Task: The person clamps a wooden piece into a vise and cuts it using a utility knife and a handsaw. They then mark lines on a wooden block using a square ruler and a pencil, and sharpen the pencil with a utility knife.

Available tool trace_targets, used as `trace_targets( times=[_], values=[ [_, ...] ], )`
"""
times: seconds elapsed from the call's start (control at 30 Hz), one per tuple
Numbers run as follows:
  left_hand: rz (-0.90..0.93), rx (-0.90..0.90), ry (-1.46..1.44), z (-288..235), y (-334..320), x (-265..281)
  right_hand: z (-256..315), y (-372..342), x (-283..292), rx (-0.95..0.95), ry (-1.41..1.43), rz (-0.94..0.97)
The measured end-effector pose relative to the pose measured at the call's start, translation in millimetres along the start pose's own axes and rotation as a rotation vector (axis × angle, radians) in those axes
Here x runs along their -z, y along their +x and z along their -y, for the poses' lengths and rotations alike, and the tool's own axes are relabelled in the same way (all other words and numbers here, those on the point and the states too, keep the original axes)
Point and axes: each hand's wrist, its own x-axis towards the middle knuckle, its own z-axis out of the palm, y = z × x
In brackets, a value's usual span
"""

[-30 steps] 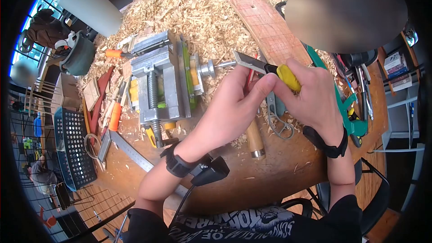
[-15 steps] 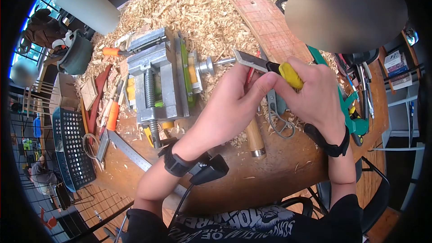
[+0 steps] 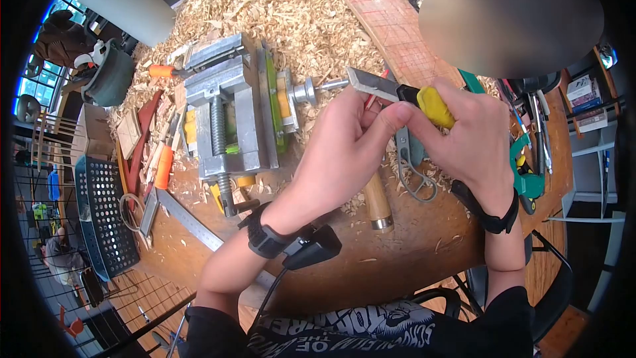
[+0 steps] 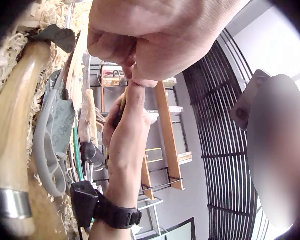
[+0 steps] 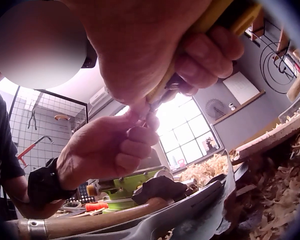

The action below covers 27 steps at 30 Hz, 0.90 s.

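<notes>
My right hand (image 3: 478, 134) grips a utility knife (image 3: 435, 107) by its yellow handle, the wide blade (image 3: 371, 84) pointing left over my left hand (image 3: 341, 152). Between the left fingers is a thin red pencil-like stick (image 3: 370, 100), mostly hidden by the hand and the blade. The left thumb tip meets the right thumb just below the blade. In the right wrist view, the right fingers (image 5: 205, 60) curl round the yellow handle, and the left hand (image 5: 110, 147) is curled close to it. Below the hands lie grey-handled scissors (image 3: 414, 166) and a wooden tool handle (image 3: 377, 202).
A metal vise (image 3: 232, 116) stands left of the hands. Wood shavings (image 3: 278, 20) cover the bench's far side, with a red-lined board (image 3: 391, 23) on them. A metal ruler (image 3: 189, 219), an orange-handled tool (image 3: 164, 167) and a perforated basket (image 3: 106, 215) lie left. Another person is across the bench.
The knife and my right hand have shifted slightly to the right, with the blade still over the left hand. The head view has moved a little; both grips look the same.
</notes>
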Motion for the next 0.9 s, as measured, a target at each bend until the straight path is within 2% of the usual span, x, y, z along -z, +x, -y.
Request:
trace_targets(
  times=[0.23, 0.5, 0.6, 0.73, 0.9],
  values=[
    [-0.003, 0.028, 0.006, 2.3, 0.5, 0.4, 0.1, -0.5, -1.8, 0.025, -0.044, -0.042],
    [-0.047, -0.075, 0.043, 15.5, 3.2, -0.8, 2.4, -1.0, -1.4, 0.019, -0.083, -0.074],
    [-0.037, -0.024, 0.112, 8.9, 2.9, 1.3, 3.3, -1.3, -1.3, 0.009, -0.074, -0.08],
    [-0.026, -0.061, 0.124, 13.9, 5.1, 2.6, 4.0, -1.7, -0.3, -0.002, -0.092, -0.063],
    [0.024, 0.031, 0.149, 4.4, 4.9, 5.1, 3.9, -2.1, -1.7, -0.003, -0.097, -0.07]
  ],
)
